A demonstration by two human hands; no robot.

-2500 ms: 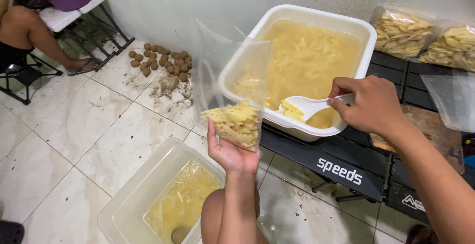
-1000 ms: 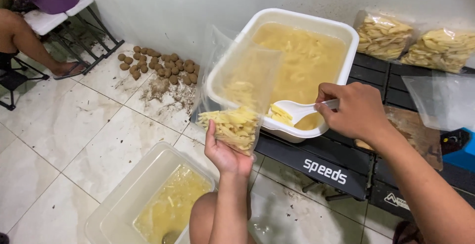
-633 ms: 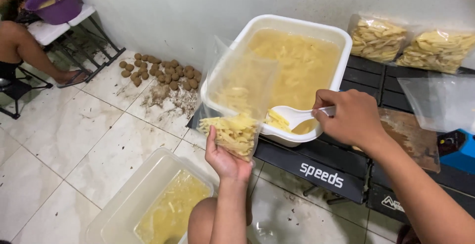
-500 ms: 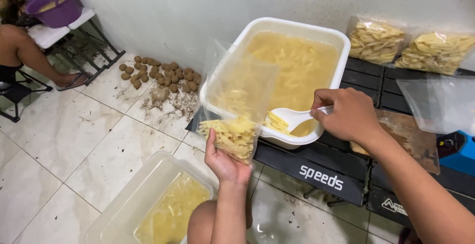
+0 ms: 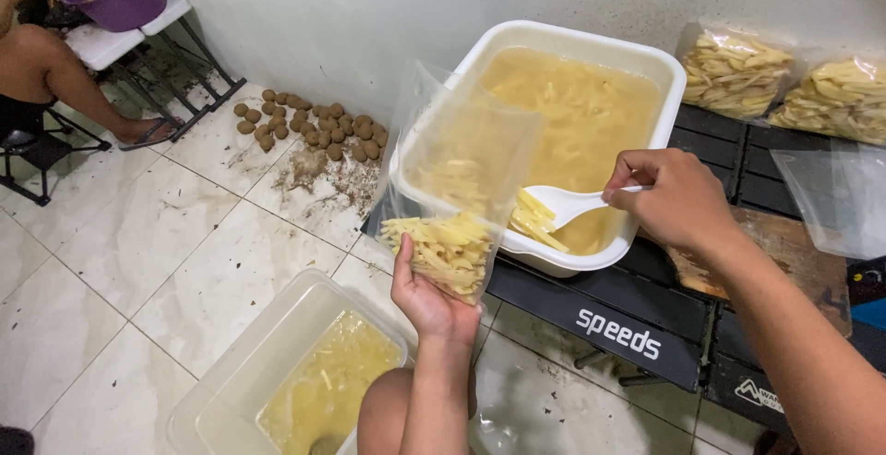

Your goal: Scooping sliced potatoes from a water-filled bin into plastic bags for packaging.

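- Head view: the left hand (image 5: pixel 432 296) cups the bottom of a clear plastic bag (image 5: pixel 459 187), fingers curled shut under the heap of pale potato strips (image 5: pixel 445 248) lying at its base; the bag stands open-mouthed, just in front of the white tub (image 5: pixel 646 53).
- The right hand (image 5: pixel 672 198) has its fingers closed round the handle of a white spoon (image 5: pixel 563 204), whose bowl carries a few strips at the tub's near rim, right beside the bag's opening.
- The tub holds cloudy yellowish water with more strips in it.
- My judgement: the bag is thin, limp and probably wet, so it would sag and slip; supporting it from beneath, as here, looks the sound hold. The strips seem light, slick and easily snapped.
- Nearby: two filled bags (image 5: pixel 738 72) behind, a clear tub (image 5: pixel 231 390) on the floor, potatoes (image 5: pixel 309 123) by the wall.
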